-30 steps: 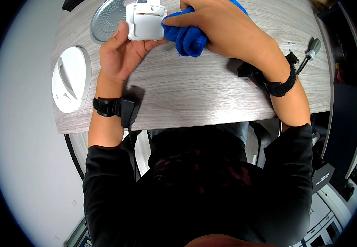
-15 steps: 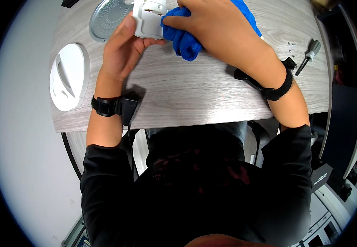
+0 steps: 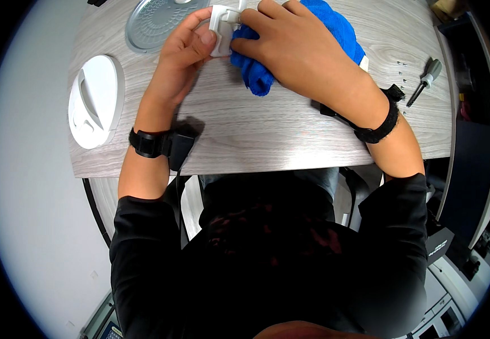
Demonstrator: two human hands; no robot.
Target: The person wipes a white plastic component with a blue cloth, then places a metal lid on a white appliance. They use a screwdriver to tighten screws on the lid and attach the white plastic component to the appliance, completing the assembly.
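Wearing a black top (image 3: pixel 267 260) with dark red marks, the person sits close to the near edge of a grey wood-grain table (image 3: pixel 256 141); both forearms reach forward over it; a black strap (image 3: pixel 146 144) with a black box (image 3: pixel 182 146) circles the left wrist, and another black strap (image 3: pixel 378 133) circles the right.

Beyond the wrists, an oval white cover (image 3: pixel 107 96) with a curved recess lies on the table at the left, well apart from the hands; on the right side a screwdriver (image 3: pixel 427 82) with a grey handle lies at a slant, its dark shaft pointing toward the person; several small screws (image 3: pixel 404 72) lie scattered just left of it.

Farther out, the left hand (image 3: pixel 181 59) is clamped on a small white part (image 3: pixel 222 40), thumb pressed against its left side and fingers reaching around its far end; the part is tilted, near the top of the view; the right hand (image 3: pixel 297 40) is closed over a bunched blue cloth (image 3: pixel 259 82), which touches the part's right side and spreads out beyond the hand; the two hands are close together, though whether their fingers touch cannot be told.

Farthest off, a round grey dish (image 3: pixel 153 27) with a dotted pattern lies behind the left hand, cut by the upper edge.
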